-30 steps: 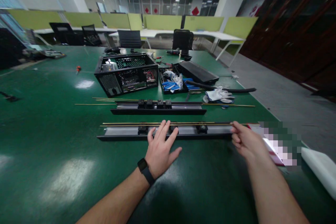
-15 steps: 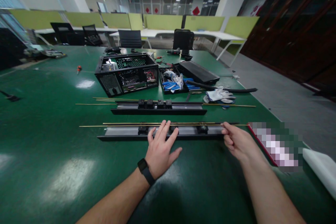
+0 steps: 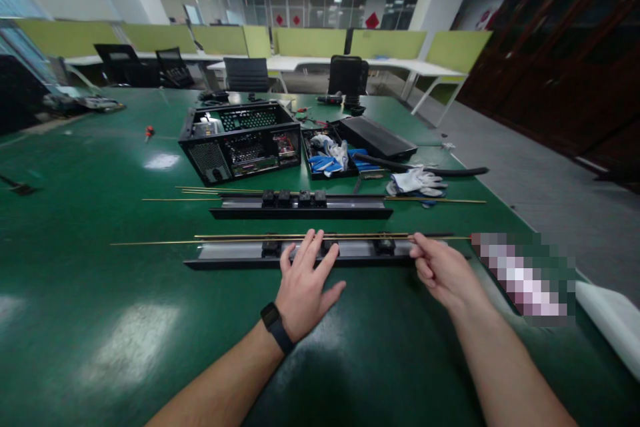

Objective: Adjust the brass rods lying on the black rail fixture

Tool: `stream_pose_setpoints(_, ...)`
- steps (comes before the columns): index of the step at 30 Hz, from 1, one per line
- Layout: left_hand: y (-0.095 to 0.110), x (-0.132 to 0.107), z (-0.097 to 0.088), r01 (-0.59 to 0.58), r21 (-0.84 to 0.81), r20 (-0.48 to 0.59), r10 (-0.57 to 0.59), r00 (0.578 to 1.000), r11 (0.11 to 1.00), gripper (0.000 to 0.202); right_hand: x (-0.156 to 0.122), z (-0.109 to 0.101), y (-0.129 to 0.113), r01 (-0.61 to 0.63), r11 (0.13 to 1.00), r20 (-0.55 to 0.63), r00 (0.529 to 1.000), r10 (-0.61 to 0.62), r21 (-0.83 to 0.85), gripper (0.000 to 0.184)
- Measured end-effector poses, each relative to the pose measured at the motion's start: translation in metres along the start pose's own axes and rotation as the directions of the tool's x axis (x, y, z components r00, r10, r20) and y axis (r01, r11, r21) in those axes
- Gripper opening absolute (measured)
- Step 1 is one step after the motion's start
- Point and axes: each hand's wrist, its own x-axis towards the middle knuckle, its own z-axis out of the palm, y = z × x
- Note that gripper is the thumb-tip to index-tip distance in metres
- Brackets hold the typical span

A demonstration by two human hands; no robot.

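Observation:
A black channel rail (image 3: 230,265) with a pale inner face lies across the green table in front of me. Inside it sit black blocks, one at the left (image 3: 271,247), one at the right (image 3: 385,244) and a middle one partly behind my fingers. My left hand (image 3: 310,287), wearing a dark watch, rests over the rail's middle with fingers spread, touching the thin brass rods there. At the rail's right end, my right hand (image 3: 443,270) pinches a thin brass rod (image 3: 150,243), which runs along the rail and sticks out beyond its left end.
Behind lies a second rail (image 3: 300,213) with several black blocks and brass rods. Farther back are an open computer case (image 3: 205,153), a tray of gloves (image 3: 330,175), a black panel (image 3: 375,137), a glove (image 3: 417,181) and a black tube (image 3: 450,171). A blurred-out item (image 3: 520,277) lies right.
My right hand has moved left along the rail, and the pinched brass rod now sticks out farther at the left. My left hand has stayed in place.

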Motion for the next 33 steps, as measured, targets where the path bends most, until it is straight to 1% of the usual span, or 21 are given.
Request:
stream_pose_setpoints(2,0.0,0.0,0.0,0.002,0.0,-0.001,-0.002,1.0,1.0,0.058,-0.001,0.002,0.002,-0.026,1.0,0.036,0.999,0.027,-0.013,0.017)
stream_pose_setpoints(3,0.0,0.0,0.0,0.002,-0.001,-0.001,-0.002,1.0,1.0,0.057,-0.001,0.002,0.001,-0.025,1.0,0.015,1.0,0.025,-0.005,0.018)
stream_pose_setpoints(6,-0.001,0.0,0.0,0.001,-0.001,0.004,-0.001,1.0,1.0,0.057,0.003,-0.003,-0.004,0.013,0.999,-0.102,0.995,-0.008,0.05,0.014)
stream_pose_setpoints(8,-0.001,0.0,0.001,0.003,0.0,0.007,-0.003,1.0,1.0,0.057,0.004,-0.006,-0.007,0.028,0.998,-0.125,0.992,-0.019,0.064,0.012)
stream_pose_setpoints(10,0.0,0.0,0.001,0.003,0.0,0.005,-0.003,1.0,1.0,0.058,0.003,-0.004,-0.005,0.012,0.999,-0.07,0.997,-0.009,0.041,0.013)
stream_pose_setpoints(13,0.0,0.0,0.0,0.001,-0.004,-0.001,-0.001,1.0,1.0,0.058,-0.002,0.002,0.001,-0.028,0.999,0.053,0.998,0.03,-0.031,0.021)
stream_pose_setpoints(15,0.0,0.0,-0.001,0.002,-0.007,-0.001,-0.002,1.0,1.0,0.058,-0.003,0.005,0.003,-0.042,0.998,0.074,0.996,0.045,-0.048,0.024)
stream_pose_setpoints(16,0.0,0.0,-0.001,0.003,-0.008,0.0,-0.002,1.0,1.0,0.057,-0.003,0.004,0.002,-0.039,0.999,0.055,0.998,0.041,-0.038,0.023)
stream_pose_setpoints(19,0.001,0.001,-0.002,0.003,-0.011,-0.001,-0.003,1.0,1.0,0.057,0.001,-0.001,-0.003,-0.003,0.999,-0.072,0.997,0.005,0.034,0.018)
stream_pose_setpoints(21,0.001,0.001,-0.002,0.004,-0.011,-0.003,-0.004,1.0,1.0,0.058,0.003,-0.004,-0.006,0.025,0.998,-0.12,0.993,-0.018,0.06,0.015)
stream_pose_setpoints(23,0.001,0.001,-0.002,0.006,-0.008,-0.003,-0.006,1.0,1.0,0.058,0.002,-0.002,-0.004,0.03,0.998,-0.082,0.996,-0.026,0.048,0.016)
stream_pose_setpoints(26,0.001,0.002,-0.002,0.005,-0.004,0.003,-0.005,1.0,1.0,0.058,-0.004,0.004,0.002,0.008,1.0,0.038,0.999,-0.007,-0.012,0.024)
stream_pose_setpoints(28,0.001,0.002,-0.002,0.006,-0.002,0.005,-0.006,1.0,1.0,0.058,-0.006,0.008,0.003,-0.011,0.999,0.06,0.998,0.013,-0.031,0.026)
stream_pose_setpoints(33,0.001,0.001,-0.001,0.005,0.0,0.008,-0.005,1.0,1.0,0.057,-0.001,0.003,-0.004,0.015,0.998,-0.101,0.995,-0.01,0.058,0.017)
